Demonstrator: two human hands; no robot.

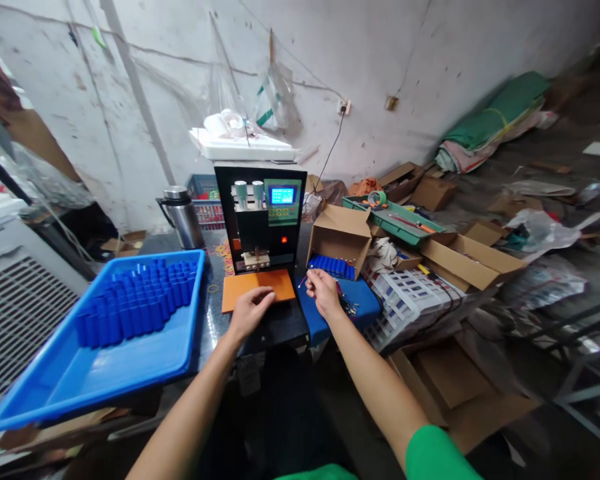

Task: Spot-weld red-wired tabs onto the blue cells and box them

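Head view, bench with spot-welding machine [261, 217] at centre. Left hand [250, 311] lies palm down, fingers loosely spread and holding nothing, on the near edge of the orange plate [253, 288] under the machine's head. The plate's long axis runs left to right across the bench.

Right hand [321, 291] is just right of the plate, fingers pinched on a thin red-tipped piece [303, 280]; too small to say what it is, possibly a wire or strip. Its long axis slants down-left, tip pointing toward the plate. Right hand is the nearer one to it; left hand is apart from it.

Behind the right hand: cardboard box [338, 235] with blue cells [332, 265] lying in a row. Far left: blue tray [70, 373] with more blue cylinders [136, 301], well apart from both hands.
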